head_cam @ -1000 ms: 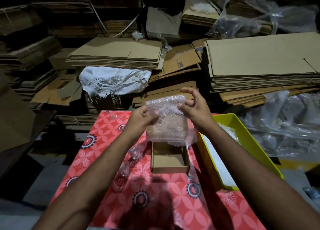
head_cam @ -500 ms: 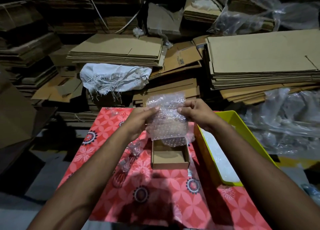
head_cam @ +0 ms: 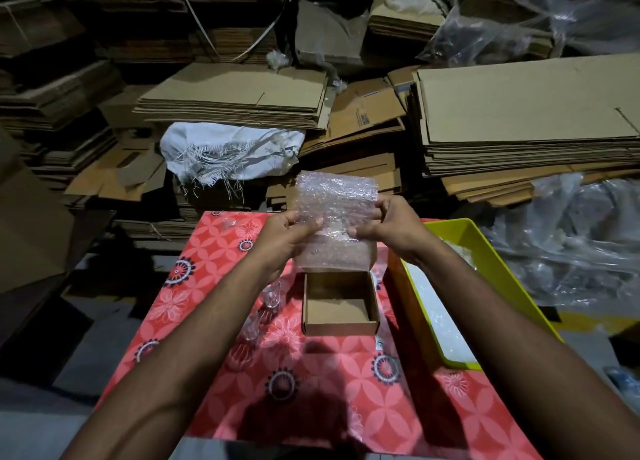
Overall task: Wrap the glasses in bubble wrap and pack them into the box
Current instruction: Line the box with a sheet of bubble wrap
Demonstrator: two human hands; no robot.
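Observation:
A sheet of clear bubble wrap (head_cam: pixel 335 213) is held up above the table, stretched between both hands. My left hand (head_cam: pixel 282 236) pinches its left edge and my right hand (head_cam: pixel 388 224) pinches its right edge. Directly below sits a small open cardboard box (head_cam: pixel 339 326) with nothing visible inside. Two or three small clear glasses (head_cam: pixel 271 295) stand on the red patterned tablecloth (head_cam: pixel 214 251) just left of the box, partly hidden behind my left forearm. Whether a glass is inside the wrap I cannot tell.
A yellow-green tray (head_cam: pixel 485 262) holding white sheets stands right of the box. Stacks of flat cardboard (head_cam: pixel 519 113) rise behind the table, with a white frayed sack (head_cam: pixel 228 151) and clear plastic bags (head_cam: pixel 568 244) at the right.
The bubble wrap has been spread flatter and wider between my hands, and both hands have moved slightly apart and up.

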